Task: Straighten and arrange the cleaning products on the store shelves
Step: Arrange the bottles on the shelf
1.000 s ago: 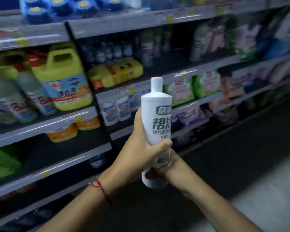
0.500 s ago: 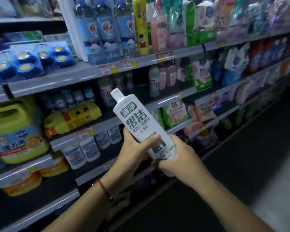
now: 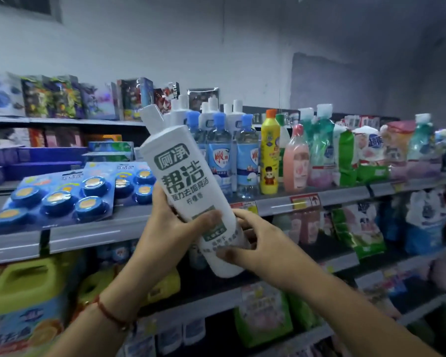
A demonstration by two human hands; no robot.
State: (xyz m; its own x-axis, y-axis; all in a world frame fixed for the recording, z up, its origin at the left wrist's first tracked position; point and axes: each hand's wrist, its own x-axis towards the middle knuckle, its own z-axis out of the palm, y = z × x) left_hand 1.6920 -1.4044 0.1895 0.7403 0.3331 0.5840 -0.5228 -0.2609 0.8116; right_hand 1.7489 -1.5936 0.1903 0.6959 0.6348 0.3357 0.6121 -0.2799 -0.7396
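Store shelves (image 3: 129, 229): stocked rows, top tier carries matching white bottles behind blue-capped clear ones (image 3: 219, 155). White toilet-cleaner bottle (image 3: 183, 181) held in the air before that tier, tilted, cap toward upper left. Left hand (image 3: 170, 222) wrapped round mid-body, thumb across the label. Right hand (image 3: 258, 243) curled round the base end. Judgement: rigid plastic, smooth and likely slippery; if full, moderately heavy and bottom-weighted. Best held at the body's lower half, not the narrow cap (image 3: 151, 115)
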